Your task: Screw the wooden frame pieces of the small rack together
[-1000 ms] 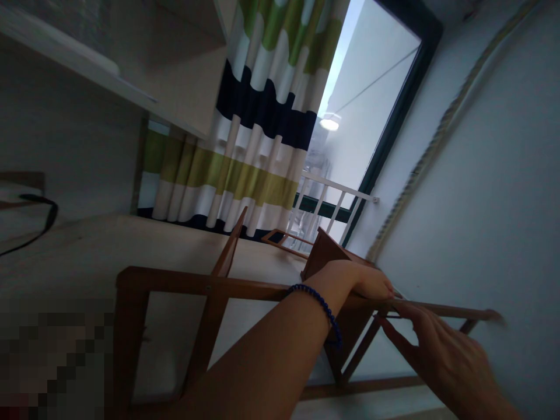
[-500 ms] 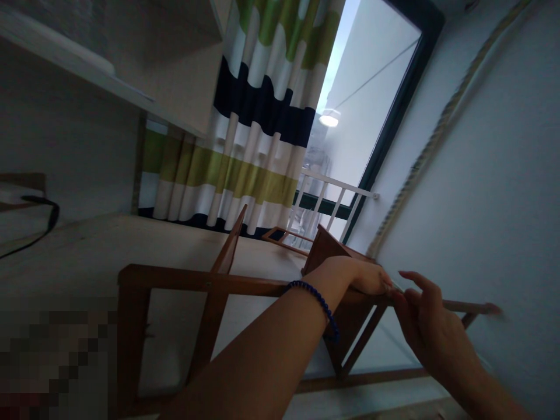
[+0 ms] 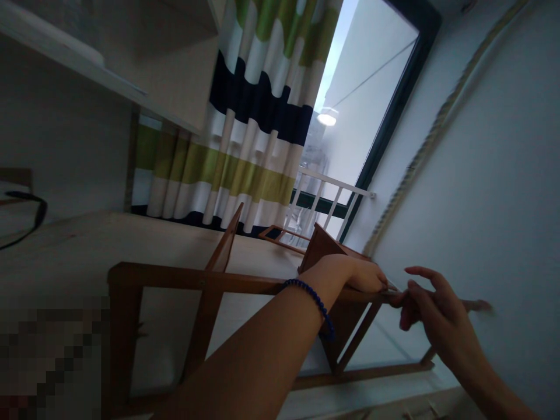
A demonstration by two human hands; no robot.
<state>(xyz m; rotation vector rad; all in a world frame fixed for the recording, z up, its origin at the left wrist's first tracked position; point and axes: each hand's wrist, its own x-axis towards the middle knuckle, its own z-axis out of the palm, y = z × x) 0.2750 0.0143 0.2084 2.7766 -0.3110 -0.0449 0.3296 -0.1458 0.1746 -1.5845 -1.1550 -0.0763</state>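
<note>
A brown wooden frame [image 3: 175, 279] of slats and crossbars stands in front of me on a pale surface. My left hand [image 3: 356, 274], with a blue bead bracelet [image 3: 312, 300] at the wrist, lies over the frame's top rail with its fingers curled on it. My right hand [image 3: 431, 306] is just to its right. Its thumb and fingers pinch the thin end of the same rail, and the index finger sticks out above. The rail's far tip [image 3: 479, 304] shows beyond my right hand.
A striped green, white and navy curtain [image 3: 254, 116] hangs behind the frame beside a dark-framed window [image 3: 394, 116] with a white railing [image 3: 332, 195]. A rope [image 3: 429, 134] runs along the white wall at right. A pale shelf [image 3: 131, 52] is upper left, with a black cable [image 3: 26, 201] at far left.
My right hand has risen from below the rail and closed in beside my left hand, now pinching the rail. My left hand has stayed on the rail.
</note>
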